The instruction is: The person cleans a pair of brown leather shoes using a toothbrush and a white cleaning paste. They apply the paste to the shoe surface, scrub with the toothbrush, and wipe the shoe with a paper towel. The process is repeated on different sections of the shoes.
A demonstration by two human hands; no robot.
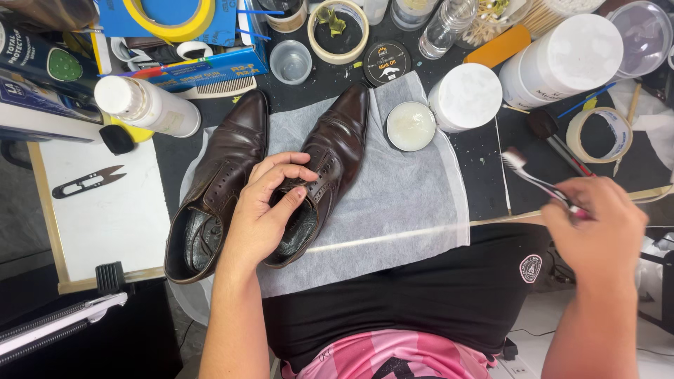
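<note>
Two dark brown leather dress shoes lie on a white cloth (414,196), toes pointing away from me. My left hand (263,210) grips the right shoe (337,140) at its laced opening, thumb inside the collar. The left shoe (225,175) rests beside it, untouched. My right hand (597,231) is off to the right, holding a small brush (533,177) like a toothbrush, bristles pointing up and left. An open round tin of pale cream (411,126) sits on the cloth just right of the shoe toes.
A black tin lid (387,63), white jars (467,96), a large white container (562,60), tape rolls (600,135), a white bottle (147,105), small clear cups (291,62) and thread snips (88,181) on a white board crowd the black worktop.
</note>
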